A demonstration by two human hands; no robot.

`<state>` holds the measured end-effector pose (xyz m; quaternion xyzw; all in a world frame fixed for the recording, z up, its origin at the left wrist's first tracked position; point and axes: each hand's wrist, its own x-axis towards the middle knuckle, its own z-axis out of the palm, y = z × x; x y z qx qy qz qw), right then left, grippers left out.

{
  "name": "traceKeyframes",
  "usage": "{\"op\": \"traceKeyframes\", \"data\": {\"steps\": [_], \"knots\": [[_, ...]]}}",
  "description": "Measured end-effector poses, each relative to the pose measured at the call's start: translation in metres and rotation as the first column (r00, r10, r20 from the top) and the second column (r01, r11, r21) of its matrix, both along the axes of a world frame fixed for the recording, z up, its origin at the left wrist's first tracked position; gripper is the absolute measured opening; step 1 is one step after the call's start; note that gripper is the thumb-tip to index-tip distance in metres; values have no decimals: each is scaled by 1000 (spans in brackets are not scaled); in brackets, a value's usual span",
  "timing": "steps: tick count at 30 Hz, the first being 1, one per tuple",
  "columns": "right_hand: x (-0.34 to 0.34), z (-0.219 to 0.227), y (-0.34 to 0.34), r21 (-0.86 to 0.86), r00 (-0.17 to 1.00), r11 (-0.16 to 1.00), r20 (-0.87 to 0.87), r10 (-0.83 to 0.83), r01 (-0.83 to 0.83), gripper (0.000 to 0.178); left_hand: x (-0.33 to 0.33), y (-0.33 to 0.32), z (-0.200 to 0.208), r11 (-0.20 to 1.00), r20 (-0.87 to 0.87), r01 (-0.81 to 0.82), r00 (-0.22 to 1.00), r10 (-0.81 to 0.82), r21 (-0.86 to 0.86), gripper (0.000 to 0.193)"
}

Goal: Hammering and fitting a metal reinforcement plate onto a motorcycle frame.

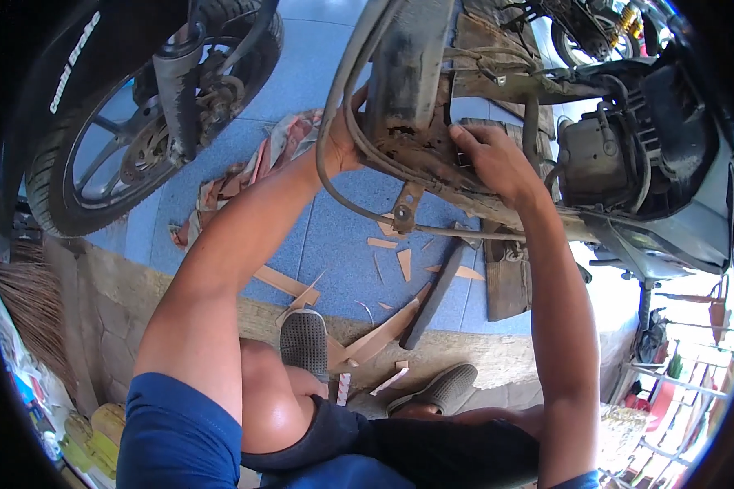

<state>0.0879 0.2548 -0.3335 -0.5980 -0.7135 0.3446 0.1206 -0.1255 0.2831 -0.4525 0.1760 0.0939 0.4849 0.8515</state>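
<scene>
A stripped, rusty motorcycle frame [420,151] fills the upper middle, with a worn dark tube-like part [408,65] rising from it. My right hand [497,159] grips the frame's right side; its thumb lies on the rusted metal and the other fingers go behind. On the left side my left hand [347,138] reaches round the frame behind black cables [332,130], its fingers mostly hidden. Holes and flaking rust show in the metal between my hands. Below hangs a small drilled bracket [406,205].
A motorcycle's front wheel [73,175] stands at the left. An engine [591,147] is at the right. Wood strips [395,326], a dark bar [434,297], worn boards [507,281] and a crumpled cloth [228,183] lie on blue tiles [326,244]. A raised edge runs before my feet.
</scene>
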Motion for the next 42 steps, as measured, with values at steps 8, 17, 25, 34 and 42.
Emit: {"op": "traceKeyframes", "data": {"steps": [8,17,25,34,42], "knots": [[1,-3,0,-50,999,999,-44,14,-17,46,-3,4,-3,998,-14,45,999,-44,53,60],[1,-5,2,-81,996,996,-82,20,-27,47,-7,4,-5,998,-2,51,999,-51,38,59],[6,-10,5,-93,996,995,-91,19,-28,48,-2,2,-4,1000,-35,17,999,-16,21,59],[7,-10,5,-58,997,997,-73,38,-42,49,-2,3,-5,999,-40,29,999,-30,-22,59],[8,-16,8,-64,992,997,-119,32,-39,51,-2,3,-8,998,-101,21,995,-28,-63,69]]}}
